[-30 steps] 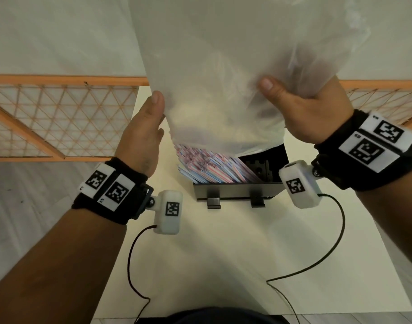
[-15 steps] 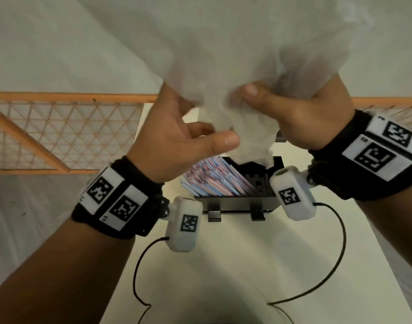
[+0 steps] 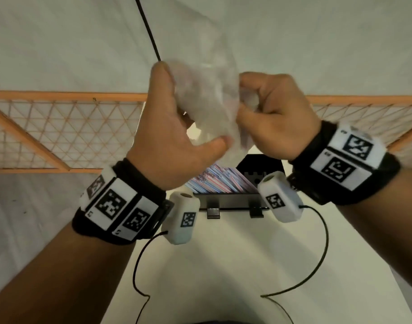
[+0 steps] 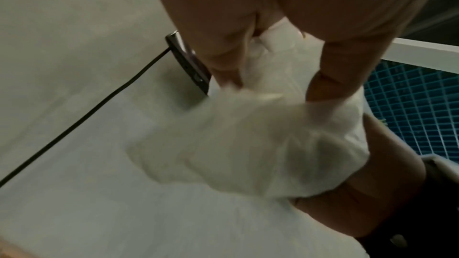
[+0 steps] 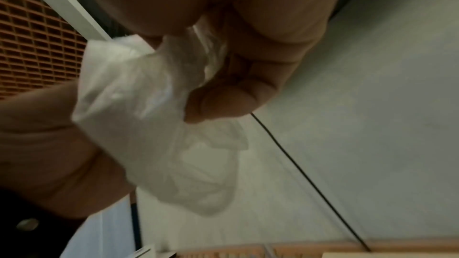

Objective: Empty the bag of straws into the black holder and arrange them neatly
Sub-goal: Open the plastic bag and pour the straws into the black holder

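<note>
A crumpled clear plastic bag (image 3: pixel 212 106) hangs bunched between both hands above the table. My left hand (image 3: pixel 174 127) grips its left side, thumb curled under it; the wrist view shows the bag (image 4: pixel 261 144) wadded against those fingers. My right hand (image 3: pixel 272 118) clenches the bag's right side, and in the right wrist view the bag (image 5: pixel 154 125) spills out of the fist. Below the hands stands the black holder (image 3: pixel 230 202) with pink, white and blue wrapped straws (image 3: pixel 219 181) lying slanted in its left part. The holder's right part is largely hidden by the right wrist camera.
The holder stands on a pale table (image 3: pixel 235 265) whose far end is hidden by the hands. An orange lattice fence (image 3: pixel 67 132) runs behind, on both sides. A thin black cable (image 3: pixel 149 31) crosses the grey floor beyond. Wrist camera cables loop over the near table.
The bag, hanging spread over the holder a second ago, has been gathered up into a small wad. Both hands have come together and higher in view.
</note>
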### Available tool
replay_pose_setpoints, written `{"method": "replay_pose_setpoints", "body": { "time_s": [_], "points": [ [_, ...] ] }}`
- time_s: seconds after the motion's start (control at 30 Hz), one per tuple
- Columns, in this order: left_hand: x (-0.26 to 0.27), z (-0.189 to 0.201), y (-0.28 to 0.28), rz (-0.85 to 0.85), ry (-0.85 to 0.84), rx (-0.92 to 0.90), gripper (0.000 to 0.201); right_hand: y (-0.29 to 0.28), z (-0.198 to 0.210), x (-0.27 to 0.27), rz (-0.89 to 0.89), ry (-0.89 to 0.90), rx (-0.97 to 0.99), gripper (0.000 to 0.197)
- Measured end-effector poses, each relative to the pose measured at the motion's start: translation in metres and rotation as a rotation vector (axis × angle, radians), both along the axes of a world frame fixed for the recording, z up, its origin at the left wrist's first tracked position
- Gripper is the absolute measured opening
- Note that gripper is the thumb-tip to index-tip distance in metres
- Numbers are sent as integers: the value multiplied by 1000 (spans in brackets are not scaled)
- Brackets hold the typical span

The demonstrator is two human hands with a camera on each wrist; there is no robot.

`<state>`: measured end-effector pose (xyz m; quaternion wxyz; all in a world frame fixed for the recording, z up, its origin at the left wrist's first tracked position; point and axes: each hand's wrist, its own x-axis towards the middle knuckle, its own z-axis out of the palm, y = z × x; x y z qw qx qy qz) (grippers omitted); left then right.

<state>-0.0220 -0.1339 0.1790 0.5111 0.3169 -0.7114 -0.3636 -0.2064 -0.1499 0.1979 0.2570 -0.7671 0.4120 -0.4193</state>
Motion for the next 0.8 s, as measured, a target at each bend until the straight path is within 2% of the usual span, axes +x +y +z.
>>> {"method": "replay_pose_setpoints", "body": {
  "time_s": [0.1,0.13,0.17,0.2,0.3,0.4,0.47,0.53,0.6,0.7,0.8],
  "points": [
    [4,-1,2,-44,-150,-160,110,6,-2,13,86,-224,263,20],
    [5,1,6,-43,-232,-184,115,6,-1,17,137,-275,311,12],
    [7,1,8,-14,-307,-202,112,6,-1,21,203,-314,354,5],
    [8,3,11,26,-355,-213,102,6,-1,26,278,-350,399,8],
    [20,4,9,143,-277,-209,58,4,-1,28,380,-383,614,27],
    [47,-4,-3,418,-165,-115,42,1,0,4,281,-334,635,29],
    [75,-20,-11,629,16,26,34,1,-8,-16,68,-336,565,22],
    [98,-38,-15,803,164,156,32,2,-29,-39,-115,-122,475,12],
    [112,-58,-21,897,181,293,33,6,-58,-58,-192,177,505,14],
    [111,-93,-32,881,136,504,38,16,-92,-63,-221,401,623,9],
    [96,-122,-42,847,9,680,43,25,-115,-49,-244,624,602,10]
  ]
}}
